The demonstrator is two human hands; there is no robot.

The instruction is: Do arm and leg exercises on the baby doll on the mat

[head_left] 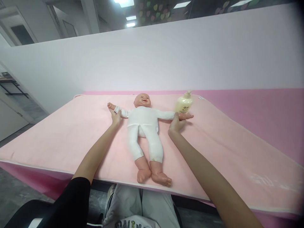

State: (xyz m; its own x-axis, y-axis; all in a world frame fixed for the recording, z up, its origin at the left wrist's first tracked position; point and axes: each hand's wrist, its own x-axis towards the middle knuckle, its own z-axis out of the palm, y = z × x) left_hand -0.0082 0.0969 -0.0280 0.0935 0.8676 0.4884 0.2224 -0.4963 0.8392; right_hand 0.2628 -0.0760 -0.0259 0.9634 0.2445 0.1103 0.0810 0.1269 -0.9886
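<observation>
A pump bottle [184,104] stands just behind the baby doll [143,117] near the right grip [175,124], blocking passage there; left of the left grip [116,118], pink blanket [76,129] lies open.

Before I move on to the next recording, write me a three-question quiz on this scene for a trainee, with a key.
1. True or false: the doll lies face down on the blanket.
2. Which part of the doll does the left hand hold? A) a foot; B) an arm; C) the head.
3. Fill the gap: a pale yellow ____ stands just beyond the right hand.

Key: 1. False, it lies face up. 2. B. 3. Bottle.
</observation>
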